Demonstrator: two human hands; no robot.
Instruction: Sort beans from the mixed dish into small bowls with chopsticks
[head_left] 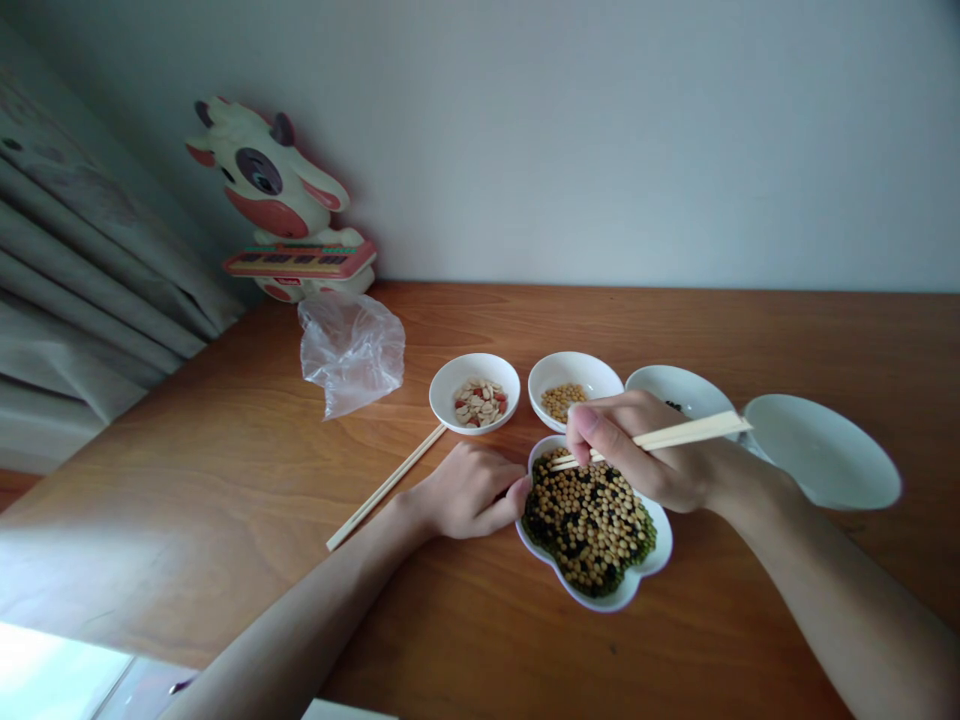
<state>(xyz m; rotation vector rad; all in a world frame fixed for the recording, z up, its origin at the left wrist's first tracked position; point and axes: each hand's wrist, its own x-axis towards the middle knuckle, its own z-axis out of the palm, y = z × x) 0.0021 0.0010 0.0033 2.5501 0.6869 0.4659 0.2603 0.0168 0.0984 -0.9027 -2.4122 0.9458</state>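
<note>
The right hand (pixel 652 462) grasps a pair of chopsticks (pixel 679 433), tips over the mixed beans (pixel 589 525) in the flower-shaped dish (pixel 622 600). The left hand (pixel 469 495), loosely clenched, touches the dish's left rim.

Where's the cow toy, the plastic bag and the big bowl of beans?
cow toy (pixel 259 172): head view, on its face.
plastic bag (pixel 351 350): head view, on its crumpled middle.
big bowl of beans (pixel 665 548): head view, on its white rim.
</note>
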